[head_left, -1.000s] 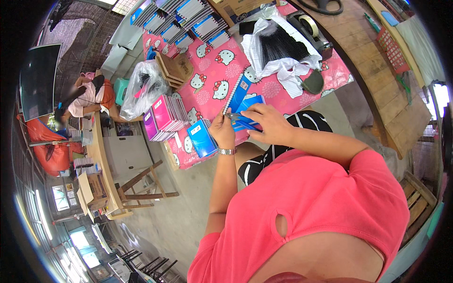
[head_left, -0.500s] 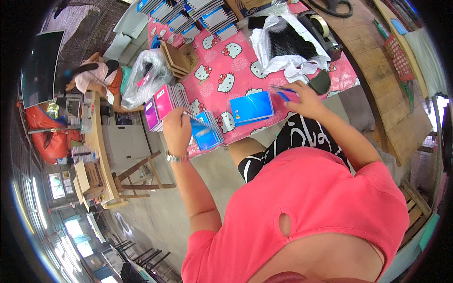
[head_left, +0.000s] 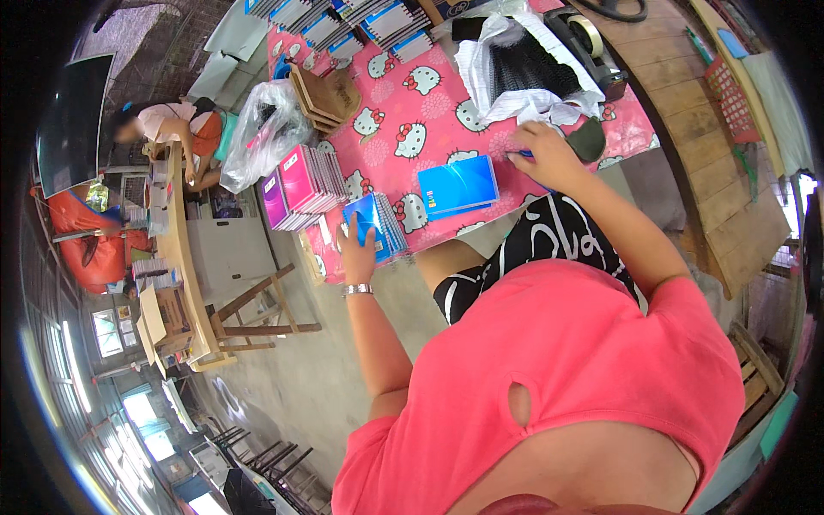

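No readable text, apparently, even on notebooks [head_left: 457, 187]

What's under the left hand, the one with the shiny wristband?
Under the left hand is a stack of blue spiral notebooks; the top cover partly shows. The part beneath the hand is hidden, and most of the lower covers too.

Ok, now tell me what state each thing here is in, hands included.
Left hand: fingers spread, at the left blue notebooks
Right hand: curled around a blue tool
Blue tool: held, mostly hidden
Left blue notebooks: closed, stacked
Middle blue notebooks: closed, lying flat
Pink notebooks: closed, stacked
White wrapping: open, crumpled
Screen: dark
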`<state>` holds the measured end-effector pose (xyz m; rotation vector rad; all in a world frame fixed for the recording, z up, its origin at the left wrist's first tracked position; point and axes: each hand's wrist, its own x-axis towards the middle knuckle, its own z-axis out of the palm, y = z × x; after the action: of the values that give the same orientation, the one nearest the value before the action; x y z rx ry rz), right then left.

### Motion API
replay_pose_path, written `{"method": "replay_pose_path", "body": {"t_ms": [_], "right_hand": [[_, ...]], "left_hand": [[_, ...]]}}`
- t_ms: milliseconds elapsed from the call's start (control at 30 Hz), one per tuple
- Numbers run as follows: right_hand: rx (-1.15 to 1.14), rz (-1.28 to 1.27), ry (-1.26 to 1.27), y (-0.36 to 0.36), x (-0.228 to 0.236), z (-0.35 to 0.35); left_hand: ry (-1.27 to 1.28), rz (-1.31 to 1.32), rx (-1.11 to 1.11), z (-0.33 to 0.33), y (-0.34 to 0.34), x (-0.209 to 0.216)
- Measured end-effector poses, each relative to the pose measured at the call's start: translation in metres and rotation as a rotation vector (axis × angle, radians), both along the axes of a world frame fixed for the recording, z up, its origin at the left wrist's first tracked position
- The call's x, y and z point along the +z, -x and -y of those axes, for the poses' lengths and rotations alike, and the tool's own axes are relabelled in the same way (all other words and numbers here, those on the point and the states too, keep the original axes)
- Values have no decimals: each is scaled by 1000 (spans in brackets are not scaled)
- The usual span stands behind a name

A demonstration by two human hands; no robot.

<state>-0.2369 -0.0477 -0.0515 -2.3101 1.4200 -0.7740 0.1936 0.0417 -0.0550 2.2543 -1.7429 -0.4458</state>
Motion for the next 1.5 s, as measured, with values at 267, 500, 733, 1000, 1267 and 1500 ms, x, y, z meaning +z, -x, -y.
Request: {"method": "replay_pose_path", "body": {"t_ms": [267,500,733,1000,1267,1500], "right_hand": [[209,214,-184,-67,1,72],[398,-34,-696,-88,-12,80],[343,51,-763,-82,-12,60],[22,659,-1285,-65,-6,-11],[-21,584,-1175,-44,-17,-47],[-386,505,109,-6,13,122]], "left_hand": [[127,-46,152,-11,19,-20],[194,-15,132,-13,18,-7],[12,-1503,606,-43,183,0],[-316,-1180,243,67,148,-10],[-734,-524,-552,151,162,20],[-431,-376,-494,115,161,29]]}}
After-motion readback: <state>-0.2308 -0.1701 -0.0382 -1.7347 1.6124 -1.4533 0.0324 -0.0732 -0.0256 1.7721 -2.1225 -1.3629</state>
